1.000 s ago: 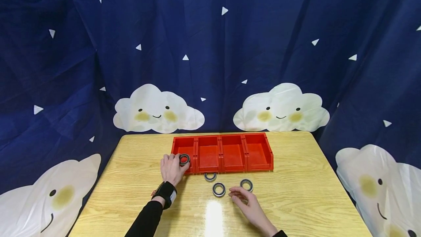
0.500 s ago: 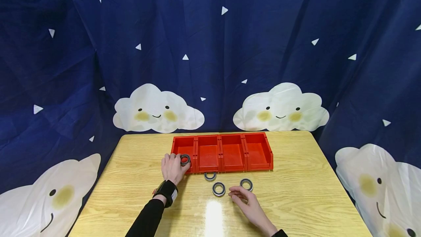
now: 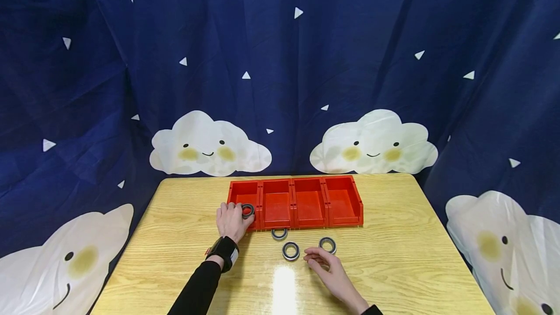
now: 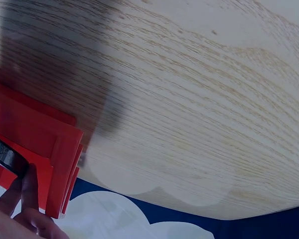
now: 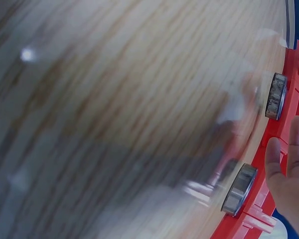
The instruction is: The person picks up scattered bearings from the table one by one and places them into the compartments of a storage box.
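My left hand (image 3: 231, 221) is at the leftmost red bin (image 3: 245, 187), pinching a ball bearing (image 4: 8, 155) between fingers and thumb at its front. In the left wrist view, fingertips touch the bearing's dark edge within the bin. My right hand (image 3: 331, 276) holds nothing, its fingers loosely bent above the table. Just beyond those fingers lies a second bearing (image 3: 327, 239). Another bearing (image 3: 285, 252) lies flat to their left. Close against the bins' front edge is a further bearing (image 3: 279, 239), its far side hidden by the bin.
Several red bins stand joined in a row, including the second bin (image 3: 277, 203), third bin (image 3: 309, 203) and rightmost bin (image 3: 343, 202). They sit on a wooden table (image 3: 393, 256). A dark blue curtain (image 3: 280, 62) with cloud prints hangs behind the table.
My left hand has shifted slightly to the right with the bearing, still over the leftmost bin. The right hand and the bearings on the table look unmoved.
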Tool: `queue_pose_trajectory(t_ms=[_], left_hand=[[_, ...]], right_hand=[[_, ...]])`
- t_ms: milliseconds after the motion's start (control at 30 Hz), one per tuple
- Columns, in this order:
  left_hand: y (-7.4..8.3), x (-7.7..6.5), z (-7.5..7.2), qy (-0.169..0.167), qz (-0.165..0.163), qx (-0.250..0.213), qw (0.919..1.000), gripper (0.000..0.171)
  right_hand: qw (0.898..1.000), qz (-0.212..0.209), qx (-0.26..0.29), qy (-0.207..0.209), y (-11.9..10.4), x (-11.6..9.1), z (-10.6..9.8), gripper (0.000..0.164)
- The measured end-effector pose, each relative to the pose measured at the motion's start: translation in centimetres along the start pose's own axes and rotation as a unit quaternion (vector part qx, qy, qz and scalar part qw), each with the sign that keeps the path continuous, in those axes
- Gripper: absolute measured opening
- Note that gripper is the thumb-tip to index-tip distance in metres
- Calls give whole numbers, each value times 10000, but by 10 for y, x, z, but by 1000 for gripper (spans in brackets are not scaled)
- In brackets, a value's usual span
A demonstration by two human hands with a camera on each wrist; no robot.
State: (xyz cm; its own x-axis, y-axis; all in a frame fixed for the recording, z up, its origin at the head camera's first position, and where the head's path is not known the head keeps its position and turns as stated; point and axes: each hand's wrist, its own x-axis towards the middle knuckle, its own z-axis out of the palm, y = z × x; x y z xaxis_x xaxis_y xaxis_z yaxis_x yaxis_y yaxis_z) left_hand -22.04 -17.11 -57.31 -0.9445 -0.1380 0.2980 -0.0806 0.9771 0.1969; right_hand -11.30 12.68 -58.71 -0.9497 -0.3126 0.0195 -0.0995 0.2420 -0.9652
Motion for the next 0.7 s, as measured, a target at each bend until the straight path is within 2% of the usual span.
queue_pose_trajectory(t_ms=[133,467,700], left_hand=[[0,2,-1,-119,-56,32,9999,44],[4,4,0,-177,-134,350,9991,43],[4,4,0,-261,-133,304,9991,42]], right_hand=[[10000,-14,-34,-9,0,0,0,32],[10000,-37,-3,14,-1,-2,1,31],[10000,13,48,19,1,-2,1,31]])
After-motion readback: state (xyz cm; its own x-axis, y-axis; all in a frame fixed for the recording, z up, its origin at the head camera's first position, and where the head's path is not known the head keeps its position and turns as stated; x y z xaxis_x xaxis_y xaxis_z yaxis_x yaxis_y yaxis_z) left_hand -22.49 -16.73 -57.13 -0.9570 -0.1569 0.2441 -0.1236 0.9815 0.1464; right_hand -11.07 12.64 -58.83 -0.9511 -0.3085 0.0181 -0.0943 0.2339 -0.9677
